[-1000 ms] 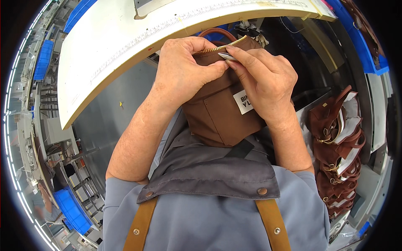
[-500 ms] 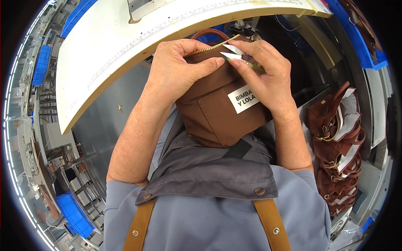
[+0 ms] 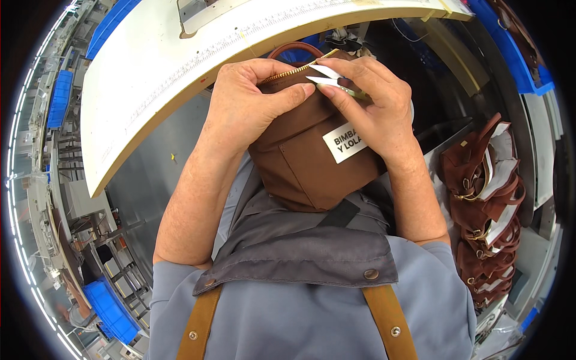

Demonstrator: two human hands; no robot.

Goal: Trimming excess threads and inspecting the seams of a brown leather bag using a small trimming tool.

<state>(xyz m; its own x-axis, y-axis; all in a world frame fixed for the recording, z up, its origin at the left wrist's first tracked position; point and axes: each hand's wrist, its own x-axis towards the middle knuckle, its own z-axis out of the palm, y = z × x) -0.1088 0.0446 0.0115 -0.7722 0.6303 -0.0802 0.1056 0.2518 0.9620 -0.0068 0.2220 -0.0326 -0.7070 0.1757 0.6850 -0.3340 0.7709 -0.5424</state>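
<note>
Left hand [image 3: 246, 108] fingers grip brown bag [image 3: 306, 162], right hand [image 3: 375, 105] fingers pinch snips [image 3: 330, 81] at its zipper, below white curved surface [image 3: 150, 66], more bags [image 3: 483, 204] stacked right.

The left hand [image 3: 249, 111] grips the top of a brown bag [image 3: 306, 162] along its brass zipper [image 3: 294, 71]; the right hand [image 3: 375, 114] pinches small thread snips [image 3: 330, 81] against it; more brown bags [image 3: 483, 204] are stacked to the right; the white tabletop [image 3: 156, 72] curves just beyond.

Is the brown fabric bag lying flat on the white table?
No, both hands, left and right, hold the brown fabric bag against the person's apron.
</note>
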